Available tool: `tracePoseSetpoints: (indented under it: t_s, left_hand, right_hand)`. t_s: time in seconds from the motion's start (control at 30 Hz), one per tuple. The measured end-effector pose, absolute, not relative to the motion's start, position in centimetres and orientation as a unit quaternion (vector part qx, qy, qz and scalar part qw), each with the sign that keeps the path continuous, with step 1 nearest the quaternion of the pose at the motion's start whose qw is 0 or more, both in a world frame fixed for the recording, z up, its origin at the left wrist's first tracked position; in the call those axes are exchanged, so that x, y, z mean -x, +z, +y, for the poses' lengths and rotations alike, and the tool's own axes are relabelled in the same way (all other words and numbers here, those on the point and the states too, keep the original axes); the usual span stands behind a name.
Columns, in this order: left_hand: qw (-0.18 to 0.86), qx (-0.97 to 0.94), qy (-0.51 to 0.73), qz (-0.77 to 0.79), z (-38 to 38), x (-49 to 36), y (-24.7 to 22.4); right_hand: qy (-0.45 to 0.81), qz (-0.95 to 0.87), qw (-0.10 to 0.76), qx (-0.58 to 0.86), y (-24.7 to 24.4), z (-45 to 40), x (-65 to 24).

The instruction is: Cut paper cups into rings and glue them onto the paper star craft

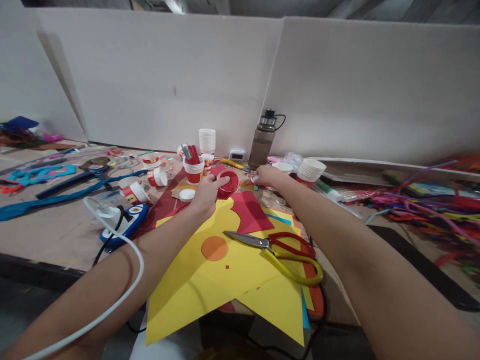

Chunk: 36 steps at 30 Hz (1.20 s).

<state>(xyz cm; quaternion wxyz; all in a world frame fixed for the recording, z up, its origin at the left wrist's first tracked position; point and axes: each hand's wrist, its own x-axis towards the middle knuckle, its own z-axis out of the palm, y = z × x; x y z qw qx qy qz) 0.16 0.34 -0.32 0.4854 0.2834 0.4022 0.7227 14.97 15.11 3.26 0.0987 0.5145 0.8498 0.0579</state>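
My left hand [206, 196] is closed on the rim of a paper cup [229, 192] whose inside looks red. The cup is tilted with its mouth toward me, just above the paper. Farther right, my right hand [267, 176] is curled low near the bottle's foot, with a small whitish piece [255, 179] at its fingertips; what it grips is mostly hidden. Below both hands lies yellow paper [187, 290] bearing an orange disc [214, 248] and a cut red sheet [252, 212]. Large scissors [275, 245] with red and yellow handles rest on it.
A drink bottle [261, 142] stands at the back. White cups [311, 170] are stacked to the right, and a cup [194, 171] of red pens stands left. Several cups lie tipped over near a blue-and-white device [129, 227]. Colourful pipe cleaners [423, 210] heap at right.
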Motion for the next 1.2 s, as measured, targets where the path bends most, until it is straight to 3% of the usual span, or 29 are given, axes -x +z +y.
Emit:
tracePoseSetpoints:
  t_s: [0.5, 0.8, 0.93, 1.07, 1.2]
  left_hand:
    - [0.480, -0.282, 0.727, 0.402, 1.0, 0.4, -1.0]
    - [0.491, -0.312, 0.708, 0.400, 1.2, 0.5, -1.6]
    - [0.504, -0.308, 0.704, 0.394, 1.0, 0.4, -1.3]
    - [0.518, -0.293, 0.712, 0.372, 0.6, 0.4, -0.7]
    - [0.536, -0.294, 0.714, 0.341, 0.1, 0.2, -0.2]
  right_hand:
    - [0.034, 0.859, 0.053, -0.508, 3.5, 14.8, -15.4]
    - [0.041, 0.845, -0.129, -0.517, 6.6, 11.3, -17.4]
    - [-0.042, 0.870, -0.211, -0.443, 7.2, 5.6, -19.8]
    - [-0.091, 0.901, -0.176, -0.386, 6.6, -1.1, -23.2]
    - [-0.080, 0.929, -0.064, -0.357, 4.8, -5.7, -26.2]
